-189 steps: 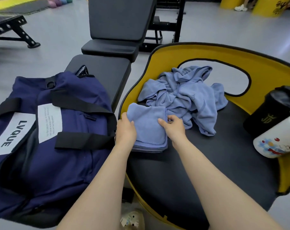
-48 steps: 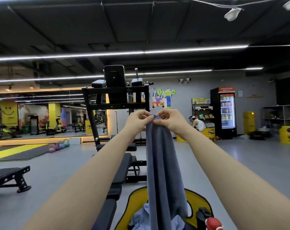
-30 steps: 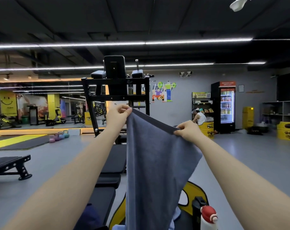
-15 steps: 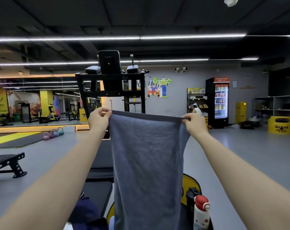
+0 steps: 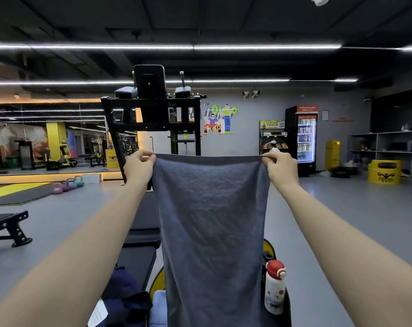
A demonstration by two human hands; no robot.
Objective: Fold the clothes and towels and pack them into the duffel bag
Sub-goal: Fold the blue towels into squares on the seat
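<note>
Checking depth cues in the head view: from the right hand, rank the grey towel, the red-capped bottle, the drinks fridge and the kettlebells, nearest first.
1. Grey towel, pinched by the right hand.
2. Red-capped bottle, below, near the person.
3. Drinks fridge, at the back wall, right.
4. Kettlebells, far left on the floor; close to the fridge's rank.

The towel (image 5: 212,232) I'm holding up blocks most of what's behind it, and its bottom end runs off the lower edge so I can't see how long it hangs. The duffel bag (image 5: 122,296) is only a dark blue corner down low, the rest cut off by my left arm and the frame. Just a pale blue sliver of the folded towel (image 5: 159,308) peeks out beside it. The yellow seat (image 5: 268,247) is mostly hidden, only bits of rim showing. The print on the water bottle (image 5: 274,289) is too blurry to make out. Fridge (image 5: 305,138) labels are too small to read.
</note>
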